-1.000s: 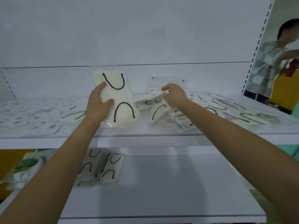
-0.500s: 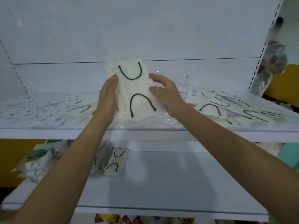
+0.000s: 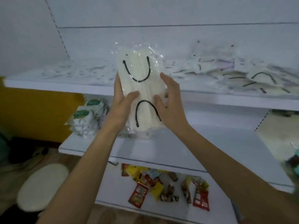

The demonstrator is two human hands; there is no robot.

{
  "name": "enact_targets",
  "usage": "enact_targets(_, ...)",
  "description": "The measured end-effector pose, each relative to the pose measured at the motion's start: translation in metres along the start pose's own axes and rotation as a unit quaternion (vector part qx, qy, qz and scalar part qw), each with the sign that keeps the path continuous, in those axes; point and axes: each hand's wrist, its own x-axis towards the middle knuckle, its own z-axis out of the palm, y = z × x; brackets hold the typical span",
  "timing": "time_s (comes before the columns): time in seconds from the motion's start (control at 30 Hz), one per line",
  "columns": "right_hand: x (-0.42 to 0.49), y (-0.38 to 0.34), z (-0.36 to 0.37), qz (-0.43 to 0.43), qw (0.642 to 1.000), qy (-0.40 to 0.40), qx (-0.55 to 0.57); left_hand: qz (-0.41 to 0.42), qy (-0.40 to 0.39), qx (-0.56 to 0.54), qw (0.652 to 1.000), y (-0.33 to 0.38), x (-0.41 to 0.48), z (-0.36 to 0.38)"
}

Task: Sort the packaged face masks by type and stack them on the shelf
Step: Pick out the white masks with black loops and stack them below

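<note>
Clamping left grip (image 3: 120, 109) and right grip (image 3: 173, 104) on the mask pack (image 3: 142, 88), I judge its slick wrap could slide free before the shelf (image 3: 210, 143).

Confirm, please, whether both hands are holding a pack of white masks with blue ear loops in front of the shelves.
Not quite: the ear loops are black, not blue. In the head view, the left hand and right hand do hold the pack of white masks in front of the shelves.
</note>
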Motion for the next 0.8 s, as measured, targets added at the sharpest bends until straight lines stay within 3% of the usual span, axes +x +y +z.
enact_targets(0.13, -0.075, 0.011, 0.051, 0.04, 0.999, -0.017, 0.032, -0.019, -0.01, 0.053, 0.998, -0.03, -0.056, -0.055)
enact_targets(0.27, -0.158, 0.033, 0.087, 0.239, 0.956, -0.136, 0.098, -0.156, 0.048, 0.002, 0.987, -0.091, -0.108, -0.085)
enact_targets(0.4, -0.206, 0.05, 0.1, 0.375, 0.907, -0.185, 0.056, -0.262, 0.023, 0.018, 0.965, -0.15, -0.15, -0.084)
enact_targets(0.53, -0.217, 0.079, 0.097, 0.448, 0.876, -0.156, 0.089, -0.304, 0.012, 0.053, 0.951, -0.187, -0.146, -0.068)
enact_targets(0.63, -0.202, 0.109, 0.087, 0.488, 0.865, -0.086, 0.078, -0.367, -0.039, 0.063, 0.927, -0.204, -0.122, -0.044)
enact_targets(0.8, -0.159, 0.178, 0.073, 0.473, 0.879, -0.018, 0.061, -0.423, -0.116, 0.066, 0.896, -0.241, -0.066, -0.004)
